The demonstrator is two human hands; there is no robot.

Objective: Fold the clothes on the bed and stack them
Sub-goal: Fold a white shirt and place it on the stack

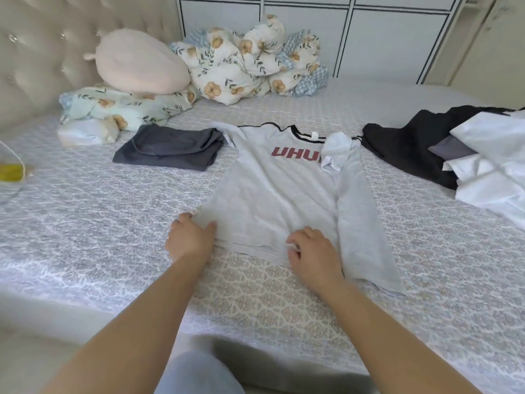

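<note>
Grey shirt (272, 191) flat; both hands pinching hem.

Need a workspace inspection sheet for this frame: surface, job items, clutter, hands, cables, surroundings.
Surface: patterned bedspread, flat.
Job's things: grey long-sleeve shirt spread out, one sleeve folded in; folded dark grey garment to its left; unfolded pile of black and white clothes to its right.
Clutter: pink plush cushion, floral pillow, bunched floral duvet, yellow object at the left edge.
Hands: left hand and right hand at the shirt's hem; right grip curled on fabric.
Cables: thin cord.
Surroundings: tufted headboard, white cabinets.
</note>
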